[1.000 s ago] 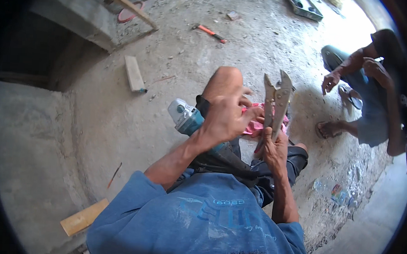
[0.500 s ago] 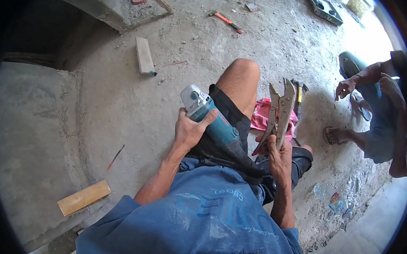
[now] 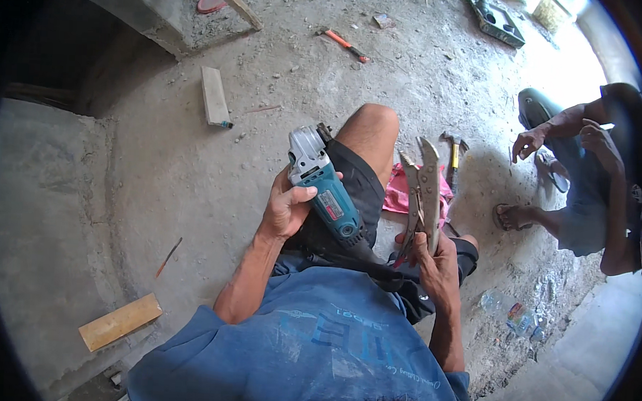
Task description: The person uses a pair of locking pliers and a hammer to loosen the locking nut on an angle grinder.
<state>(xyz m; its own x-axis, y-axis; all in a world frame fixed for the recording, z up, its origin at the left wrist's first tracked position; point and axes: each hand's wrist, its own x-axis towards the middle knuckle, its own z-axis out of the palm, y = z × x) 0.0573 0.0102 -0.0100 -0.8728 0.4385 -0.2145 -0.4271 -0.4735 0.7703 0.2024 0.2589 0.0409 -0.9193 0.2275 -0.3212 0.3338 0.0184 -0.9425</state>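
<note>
My left hand (image 3: 288,208) grips a teal and silver angle grinder (image 3: 328,201) over my left thigh, its head angled up toward the knee. My right hand (image 3: 436,259) holds a pair of large metal locking pliers (image 3: 429,191) upright by the handles, jaws pointing away from me. Beyond the pliers, a pink cloth (image 3: 398,198) lies on the floor, and a hammer with a yellow handle (image 3: 455,152) rests beside it.
A co-worker (image 3: 578,215) crouches at the right. An orange-handled hammer (image 3: 340,42), a black tray (image 3: 507,33) and a pale board (image 3: 214,95) lie ahead. A yellowish board (image 3: 119,322) and concrete step (image 3: 48,210) are left. A plastic bottle (image 3: 499,308) lies right.
My left hand has moved from beside the pliers down and left onto the grinder, gripped it and turned it so more of its metal head and body shows. The pliers remain in my right hand.
</note>
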